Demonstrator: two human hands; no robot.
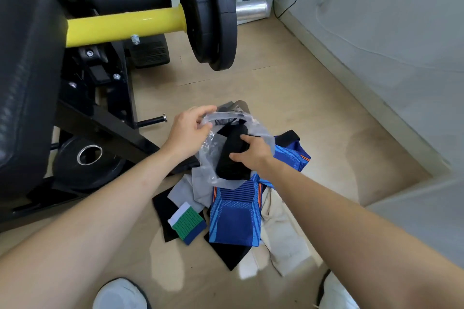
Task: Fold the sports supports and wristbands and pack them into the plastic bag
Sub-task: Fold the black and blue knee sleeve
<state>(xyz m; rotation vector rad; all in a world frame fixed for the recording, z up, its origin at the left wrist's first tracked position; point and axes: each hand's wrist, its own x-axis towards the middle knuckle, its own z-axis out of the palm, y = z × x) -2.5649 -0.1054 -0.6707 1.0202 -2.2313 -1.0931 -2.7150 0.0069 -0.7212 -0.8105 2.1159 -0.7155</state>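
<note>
Right hand point(253, 155) grips black support point(232, 160) in plastic bag point(209, 150); left hand point(187, 133) pinches rim.

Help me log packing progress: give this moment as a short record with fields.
left hand: pinches the plastic bag at its rim, holding it open
right hand: grips a folded black support, partly inside the bag
unpacked: blue support, green wristband, beige sleeve and grey piece lie on the floor
nearby: yellow weight machine
</note>
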